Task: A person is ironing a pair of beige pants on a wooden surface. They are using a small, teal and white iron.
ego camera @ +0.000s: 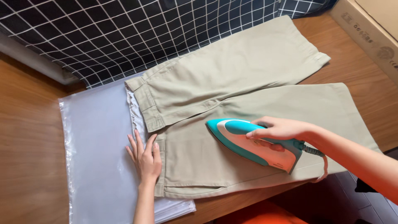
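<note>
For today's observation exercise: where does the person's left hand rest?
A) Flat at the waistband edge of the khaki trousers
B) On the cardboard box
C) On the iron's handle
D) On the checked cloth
A: the left hand lies flat by the trousers' waistband, while the right hand grips the iron.

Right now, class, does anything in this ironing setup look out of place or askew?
Yes. The khaki trousers lie on a thin white sheet spread over a wooden table, not an ironing board, and their legs overrun the sheet. The right hand grips the teal iron.
</note>
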